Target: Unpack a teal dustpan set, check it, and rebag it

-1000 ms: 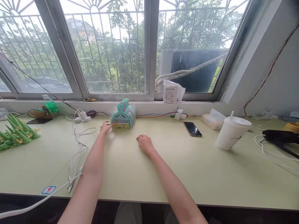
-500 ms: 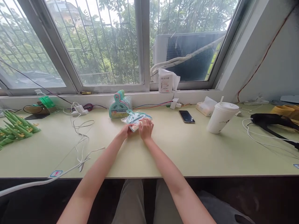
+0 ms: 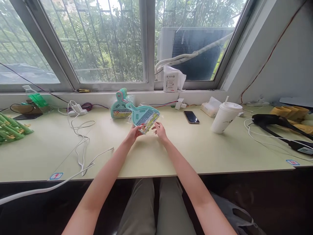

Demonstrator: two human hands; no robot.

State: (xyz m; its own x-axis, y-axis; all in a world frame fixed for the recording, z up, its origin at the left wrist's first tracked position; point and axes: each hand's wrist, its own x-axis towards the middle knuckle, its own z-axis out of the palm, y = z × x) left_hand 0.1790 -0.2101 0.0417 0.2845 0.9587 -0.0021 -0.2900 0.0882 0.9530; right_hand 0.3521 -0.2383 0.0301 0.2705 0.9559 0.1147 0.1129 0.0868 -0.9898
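A teal mini dustpan set in a clear wrapper with a yellow label is lifted off the pale green table, tilted. My left hand grips its lower left edge. My right hand touches its lower right corner, fingers spread. Behind it, a stack of the same packaged dustpans in several colours stands upright against the window sill.
White cables and a power strip run along the left. Green packaged items lie far left. A phone, tissue pack, lidded white cup and a black tool with cord sit on the right.
My left hand went from the stack to a single dustpan set; both hands then raised it from the table and tilted it. The camera tipped downward.
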